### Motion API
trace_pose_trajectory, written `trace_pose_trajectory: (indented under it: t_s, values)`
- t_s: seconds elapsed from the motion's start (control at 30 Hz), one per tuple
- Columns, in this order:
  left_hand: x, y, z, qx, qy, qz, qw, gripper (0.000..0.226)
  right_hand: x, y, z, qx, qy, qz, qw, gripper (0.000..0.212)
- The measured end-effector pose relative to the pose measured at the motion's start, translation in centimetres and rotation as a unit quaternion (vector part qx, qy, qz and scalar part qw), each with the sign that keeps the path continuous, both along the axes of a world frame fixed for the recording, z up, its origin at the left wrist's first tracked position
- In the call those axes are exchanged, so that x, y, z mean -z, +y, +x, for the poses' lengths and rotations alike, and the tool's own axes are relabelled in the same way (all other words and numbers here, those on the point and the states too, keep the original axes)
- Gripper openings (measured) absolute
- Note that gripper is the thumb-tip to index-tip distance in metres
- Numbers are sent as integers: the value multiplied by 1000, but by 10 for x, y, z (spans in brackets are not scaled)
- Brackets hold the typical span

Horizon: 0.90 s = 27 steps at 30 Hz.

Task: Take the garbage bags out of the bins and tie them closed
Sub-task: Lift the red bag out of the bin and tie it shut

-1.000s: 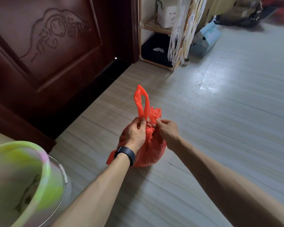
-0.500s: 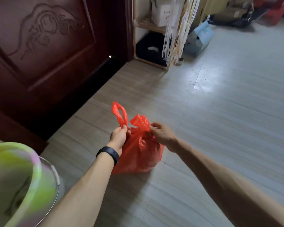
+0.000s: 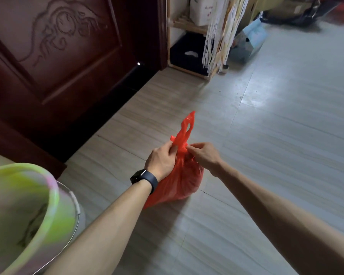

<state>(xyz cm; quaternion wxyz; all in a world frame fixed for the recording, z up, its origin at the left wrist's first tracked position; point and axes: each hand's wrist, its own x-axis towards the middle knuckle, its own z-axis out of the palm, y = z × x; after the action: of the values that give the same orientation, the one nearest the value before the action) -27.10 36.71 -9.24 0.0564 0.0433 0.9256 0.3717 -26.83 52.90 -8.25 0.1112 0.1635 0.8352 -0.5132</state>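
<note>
A red plastic garbage bag (image 3: 179, 179) sits on a pale tiled floor (image 3: 286, 155), out of the bin and roughly mid-frame. Both bare forearms reach in from below.

The left hand (image 3: 161, 161), with a dark watch (image 3: 144, 178) on its wrist, curls its fingers round the gathered neck of the bag. The right hand (image 3: 204, 155) pinches the same neck from the other side, its fingertips bent in tight. Between the two hands one twisted handle loop (image 3: 187, 128) stands upright.

At the lower left edge, the green and pink rim of a plastic bin (image 3: 54, 195) fills the corner, apart from the bag. A dark carved wooden door (image 3: 68, 66) runs along the left side, near the bag but not touching it. Open floor stretches to the right of the bag and beyond it. Further back stand a light wooden shelf (image 3: 185, 20), a hanging white fringe (image 3: 214, 42) and a pale blue box (image 3: 250, 42).

Half a second earlier the loop leaned left above the left hand, while the right hand held a separate, shorter tuft. Now only a single strip rises, taller and straighter, and the hands sit closer together at the neck.
</note>
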Motion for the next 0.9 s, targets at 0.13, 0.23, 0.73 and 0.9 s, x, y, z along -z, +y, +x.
trace_pose_trajectory:
  t_s: [0.13,0.23,0.73,0.9]
  values:
    - [-1,-3,2,-29,81,-75,993,32,-5,-8,3,-68,-14,-66,995,23]
    - [0,-5,3,-32,105,-107,988,31,-6,-10,6,-102,-9,-75,992,30]
    - [19,9,3,124,335,-207,911,14,-8,-8,6,35,-59,-102,992,50]
    - [13,12,11,133,235,-124,955,24,2,-5,1,126,-65,-126,982,38]
